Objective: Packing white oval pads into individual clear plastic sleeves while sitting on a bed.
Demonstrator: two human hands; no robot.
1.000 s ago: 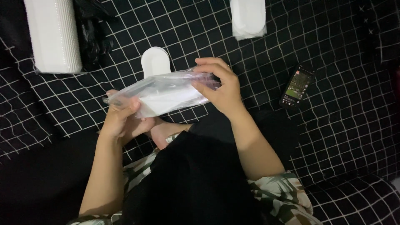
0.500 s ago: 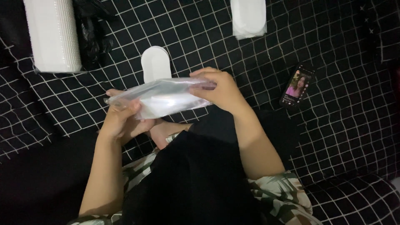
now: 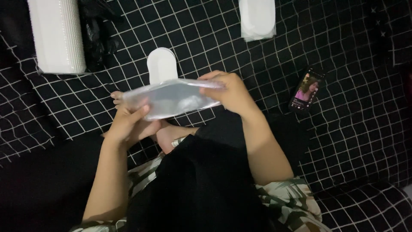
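Observation:
I hold a clear plastic bag point(image 3: 171, 98) with something white inside, stretched between both hands above my lap. My left hand point(image 3: 128, 122) grips its left end from below, thumb lying across the plastic. Its right end is pinched from above by my right hand point(image 3: 229, 92). A white oval pad point(image 3: 162, 64) lies on the black checked cloth point(image 3: 206, 38) just behind the bag, partly hidden by it.
A tall stack of white pads point(image 3: 58, 36) lies at the far left beside a crumpled black plastic bag point(image 3: 98, 36). Another pile of white oval pads point(image 3: 257, 18) sits at the top. A lit phone point(image 3: 307, 88) rests to the right.
The bag has sunk slightly and levelled out, and my right hand has slid down over its right end. The left hand keeps its grip.

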